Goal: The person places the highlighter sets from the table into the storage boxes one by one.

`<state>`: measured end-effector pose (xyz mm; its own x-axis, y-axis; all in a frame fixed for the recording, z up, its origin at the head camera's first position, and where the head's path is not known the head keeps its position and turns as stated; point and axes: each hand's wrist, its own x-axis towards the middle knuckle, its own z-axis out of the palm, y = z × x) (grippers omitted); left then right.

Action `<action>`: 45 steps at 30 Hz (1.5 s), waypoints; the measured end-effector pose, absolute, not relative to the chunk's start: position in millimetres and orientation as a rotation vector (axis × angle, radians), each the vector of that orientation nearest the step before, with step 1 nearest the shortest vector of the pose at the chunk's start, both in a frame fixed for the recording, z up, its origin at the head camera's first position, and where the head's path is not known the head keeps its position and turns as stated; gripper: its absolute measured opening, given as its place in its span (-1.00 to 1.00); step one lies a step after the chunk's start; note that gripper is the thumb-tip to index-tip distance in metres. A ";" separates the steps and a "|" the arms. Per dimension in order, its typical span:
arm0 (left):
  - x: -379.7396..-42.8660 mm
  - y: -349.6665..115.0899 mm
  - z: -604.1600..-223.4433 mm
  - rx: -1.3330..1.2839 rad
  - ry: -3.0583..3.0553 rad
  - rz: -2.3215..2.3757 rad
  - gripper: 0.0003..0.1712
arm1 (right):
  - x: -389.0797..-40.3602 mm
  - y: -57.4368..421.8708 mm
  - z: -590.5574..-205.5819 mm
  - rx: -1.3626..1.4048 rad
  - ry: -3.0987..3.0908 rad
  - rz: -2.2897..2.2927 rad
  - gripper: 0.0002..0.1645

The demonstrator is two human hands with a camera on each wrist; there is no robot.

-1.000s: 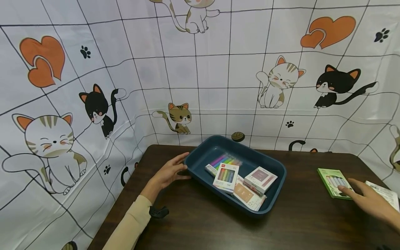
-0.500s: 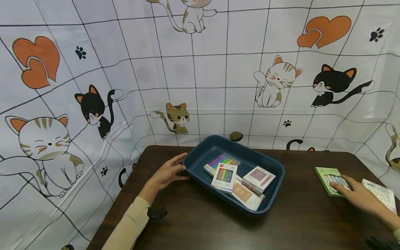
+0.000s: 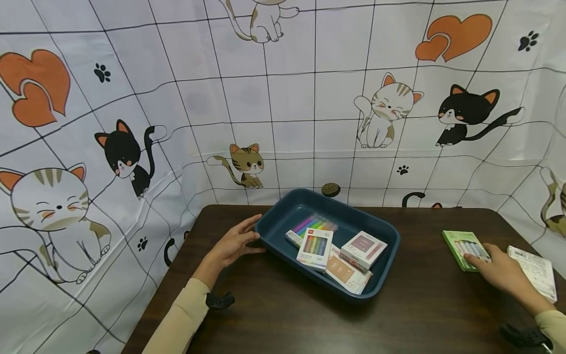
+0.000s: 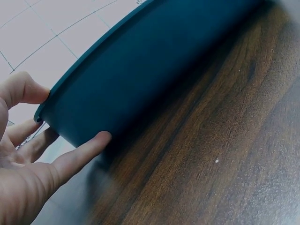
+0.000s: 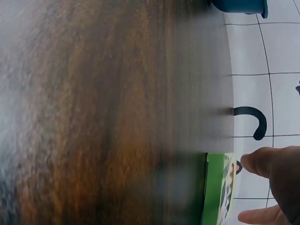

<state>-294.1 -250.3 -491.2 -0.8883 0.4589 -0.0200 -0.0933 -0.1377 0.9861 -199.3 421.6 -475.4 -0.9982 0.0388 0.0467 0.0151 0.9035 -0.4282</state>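
My left hand (image 3: 234,243) touches the left end of a dark blue plastic bin (image 3: 280,206). In the left wrist view, one fingertip meets the bin's rim (image 4: 77,65) and the thumb lies low on its outer wall. Over at the right, my right hand (image 3: 501,268) is over a flat green box (image 3: 466,250) printed with a row of pale sticks. The right wrist view shows its fingers spread just above the face of the green box (image 5: 216,187), with a gap between. Beside that hand, partly behind the wrist, lies a white printed box (image 3: 535,270).
Inside the bin are a white box with coloured sticks (image 3: 315,248), a pink-and-white box (image 3: 364,248), a tan-and-white box (image 3: 347,270) and a clear pack of coloured pens (image 3: 311,223). A cat-print cloth (image 3: 292,108) hangs behind the dark wooden table (image 3: 283,324).
My right hand has shifted slightly, further over the green box. The left hand stays at the bin, and the head view has drifted a little.
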 end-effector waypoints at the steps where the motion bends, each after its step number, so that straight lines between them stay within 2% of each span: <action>1: -293.9 -250.9 -490.8 0.412 1.773 2.089 -0.22 | -201.5 420.4 -475.1 -0.040 -3.008 0.664 -0.01; 6: -293.4 -252.7 -489.8 0.421 1.779 2.102 -0.23 | -208.4 414.8 -473.5 -0.062 -2.999 0.650 0.06; 21: -293.3 -247.2 -487.1 0.421 1.766 2.085 -0.22 | -199.0 413.0 -485.0 -0.079 -2.958 0.622 0.15; 45: -291.0 -249.3 -489.8 0.423 1.772 2.077 -0.20 | -195.5 401.8 -493.9 -0.111 -2.742 0.667 -0.12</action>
<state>-291.0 -249.3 -489.8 -0.8839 0.4675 -0.0153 -0.0885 -0.1351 0.9869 -195.5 401.8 -493.9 -0.9470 0.1478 0.2851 0.0004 0.8883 -0.4593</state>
